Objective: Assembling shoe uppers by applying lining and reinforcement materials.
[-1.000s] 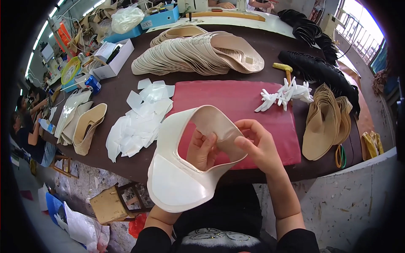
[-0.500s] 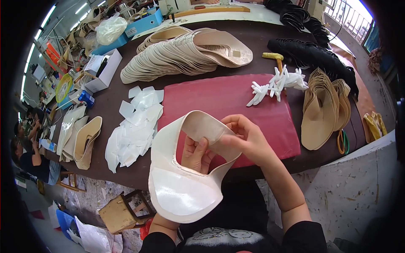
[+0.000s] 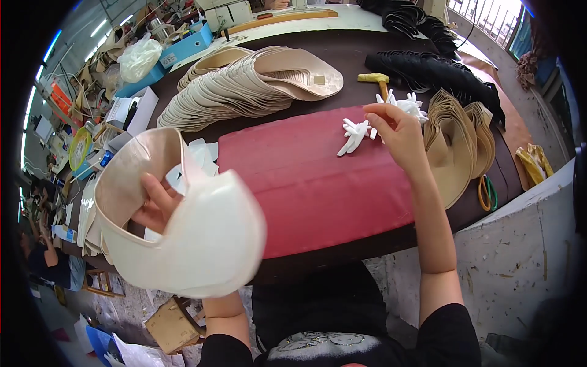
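A cream, looped shoe upper with a glossy rounded toe is held up on the left, its edge blurred by motion. My left hand reaches through its opening and is closed on it, partly hidden by the material. Over the red mat, my right hand hovers at the small white stick-like pieces, thumb and forefinger tips close together. Whether anything sits between those tips is too small to make out. Thin white sheets lie partly covered behind the shoe upper.
Stacked cream uppers lie at the back, tan pieces and black pieces on the right. A yellow-headed hammer is beyond the mat. A wooden stool stands on the floor at lower left; other people sit far left.
The shoe upper has moved left in my left hand, and its toe has swung to the right. My right hand has let go of it and reached right, to the white pieces.
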The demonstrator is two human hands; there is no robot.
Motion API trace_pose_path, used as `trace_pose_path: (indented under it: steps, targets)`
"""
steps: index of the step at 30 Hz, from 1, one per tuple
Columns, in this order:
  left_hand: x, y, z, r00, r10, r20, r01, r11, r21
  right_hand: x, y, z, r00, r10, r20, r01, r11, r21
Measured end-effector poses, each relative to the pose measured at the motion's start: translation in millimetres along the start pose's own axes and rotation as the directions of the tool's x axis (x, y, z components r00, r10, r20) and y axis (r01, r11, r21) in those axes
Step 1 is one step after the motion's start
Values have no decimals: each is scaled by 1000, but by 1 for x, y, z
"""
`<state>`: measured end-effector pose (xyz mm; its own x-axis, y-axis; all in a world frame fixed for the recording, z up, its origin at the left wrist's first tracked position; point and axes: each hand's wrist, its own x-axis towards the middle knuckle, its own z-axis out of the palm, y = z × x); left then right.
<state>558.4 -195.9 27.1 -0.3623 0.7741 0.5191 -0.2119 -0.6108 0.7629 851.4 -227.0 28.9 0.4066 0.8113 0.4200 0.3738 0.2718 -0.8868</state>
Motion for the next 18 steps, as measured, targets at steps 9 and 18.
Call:
trace_pose_path:
  steps: [9,18]
  targets:
    - [-58,-31,-49,357,135,924,-797,560,226,75,72,5,928,-154,340,363,579,-730]
    - [-20,-10,-16,405,-124,906,-734,547,403,76,63,19,930,309,198,-160,828,-537]
